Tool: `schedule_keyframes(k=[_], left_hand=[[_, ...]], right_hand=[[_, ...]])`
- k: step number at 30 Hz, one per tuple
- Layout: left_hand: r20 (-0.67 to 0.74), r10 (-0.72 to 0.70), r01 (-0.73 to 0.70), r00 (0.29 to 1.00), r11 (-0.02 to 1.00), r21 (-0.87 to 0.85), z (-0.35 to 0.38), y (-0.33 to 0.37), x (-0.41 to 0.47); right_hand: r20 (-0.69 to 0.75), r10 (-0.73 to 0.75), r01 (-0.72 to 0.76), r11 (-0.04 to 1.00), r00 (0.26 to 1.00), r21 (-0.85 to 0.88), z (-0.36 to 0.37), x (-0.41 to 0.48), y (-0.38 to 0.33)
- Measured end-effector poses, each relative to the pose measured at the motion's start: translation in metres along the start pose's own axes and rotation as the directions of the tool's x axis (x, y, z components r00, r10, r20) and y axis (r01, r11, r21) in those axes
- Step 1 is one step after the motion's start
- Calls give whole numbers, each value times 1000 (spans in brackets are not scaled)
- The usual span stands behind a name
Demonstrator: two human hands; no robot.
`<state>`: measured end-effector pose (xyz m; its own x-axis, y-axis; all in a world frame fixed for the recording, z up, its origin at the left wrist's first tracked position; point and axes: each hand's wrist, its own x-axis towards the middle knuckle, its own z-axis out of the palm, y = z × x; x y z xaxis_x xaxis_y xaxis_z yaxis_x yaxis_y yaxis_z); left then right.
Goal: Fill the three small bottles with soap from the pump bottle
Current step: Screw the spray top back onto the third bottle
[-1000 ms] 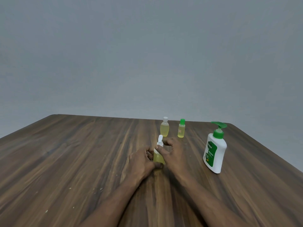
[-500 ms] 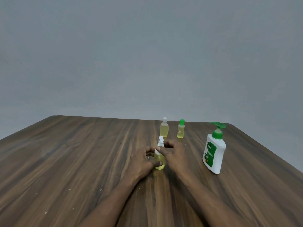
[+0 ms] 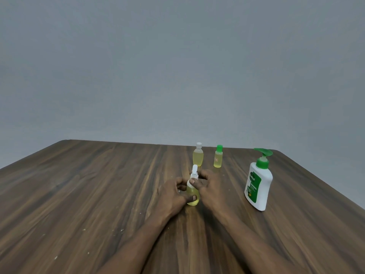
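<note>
- Wood-grain surface (image 3: 79, 194) under a bare grey wall, a few pale specks on it.
- Left hand (image 3: 171, 196) has its grip clenched low on the near small bottle (image 3: 192, 191), which stands upright on the wood.
- Right hand (image 3: 207, 186) grasps its shoulder; the cap likely wants a steady twist with the base pinned.
- Beyond, white-capped bottle (image 3: 198, 156) and green-capped bottle (image 3: 218, 158) stand filled, well clear.
- Pump bottle (image 3: 257, 184) stands farthest right, out of the way.

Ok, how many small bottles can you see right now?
3. One white-capped bottle between both hands, upright on the table. Another white-capped one stands farther back, with a green-capped bottle to its right. None looks hidden.
</note>
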<state>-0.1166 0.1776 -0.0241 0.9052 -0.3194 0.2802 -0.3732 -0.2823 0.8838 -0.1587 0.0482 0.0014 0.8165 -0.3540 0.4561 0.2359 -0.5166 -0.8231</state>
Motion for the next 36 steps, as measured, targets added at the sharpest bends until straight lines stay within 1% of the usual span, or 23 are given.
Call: schedule_keyframes(k=[5,7,11,13,16,19,22,24,27,32,34,36], left_hand=[[-29,-11,11,1000,1000,3,5,-3,2],[-19,-14,14,1000,1000,-18,5,-2,2],[35,6,-6,999,1000,5,5,4,-2],[19,-3,2,1000,1000,17,8,5,-4],[0,-30,30,1000,999,24,8,9,7],[-80,-40,44,996,998,41,-4,15,40],[-172,-43,54,984,997,59,-19,22,82],[-208,-40,56,977,996,69,-22,20,108],[-205,-31,54,978,993,106,-16,7,140],[-215,-68,102,974,983,151,-2,-23,170],[-204,-70,104,976,982,158,0,-31,176],[-207,-77,112,975,980,163,0,-38,180]], right_hand=[[-7,3,-3,1000,1000,-10,2,-1,-1],[9,22,-22,1000,1000,1,0,0,-4],[134,55,-51,998,989,-34,-14,-3,-14],[162,36,-26,998,986,-61,-26,-11,-19],[88,-86,103,974,992,-200,-51,-29,-16],[70,-151,165,936,986,-311,-76,-47,0],[19,-114,110,879,993,-463,-96,-58,15],[-30,-96,64,838,995,-542,-101,-59,21],[-99,-72,11,855,993,-519,-96,-58,25],[-142,56,-103,930,988,-352,-88,-55,31],[-161,50,-100,943,986,-319,-89,-53,37],[-151,47,-91,951,987,-297,-89,-51,42]])
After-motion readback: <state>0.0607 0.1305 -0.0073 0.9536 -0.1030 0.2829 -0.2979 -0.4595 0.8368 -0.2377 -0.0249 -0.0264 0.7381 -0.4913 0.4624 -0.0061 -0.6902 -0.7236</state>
